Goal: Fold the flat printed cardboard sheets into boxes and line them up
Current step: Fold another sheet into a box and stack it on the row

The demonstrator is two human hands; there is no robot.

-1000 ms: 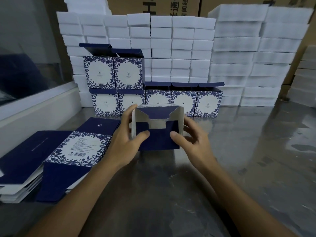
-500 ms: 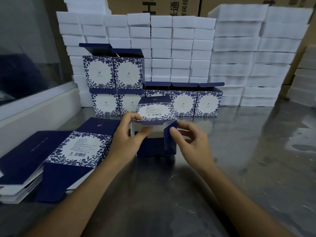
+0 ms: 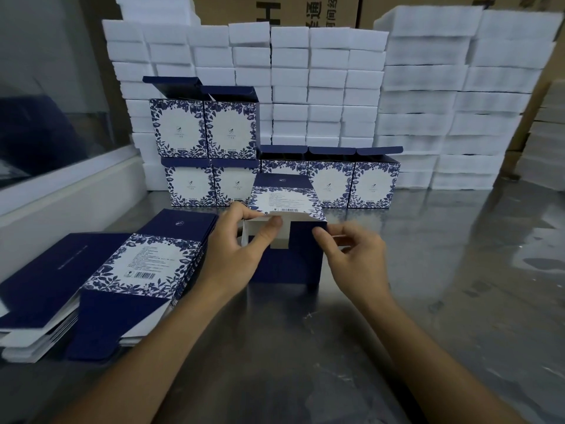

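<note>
Two bare hands work a half-folded cardboard box at the centre of the frame, where it lies on its side on a reflective metal table. The box's open end faces the camera, its barcoded floral panel on top and its navy side below. The left hand grips the box's left edge, fingers curled over the top and thumb pressed against a white inner flap. The right hand has its thumb on the box's upper right corner, the other fingers curled just beside it.

At lower left, a stack of flat printed sheets lies just beside the left wrist. Behind the hands, seven folded boxes with blue leaf borders stand in a row against the back, lids raised: five on the table and two stacked on the leftmost pair. White foam blocks are piled high across the upper frame, brown cartons behind them.
</note>
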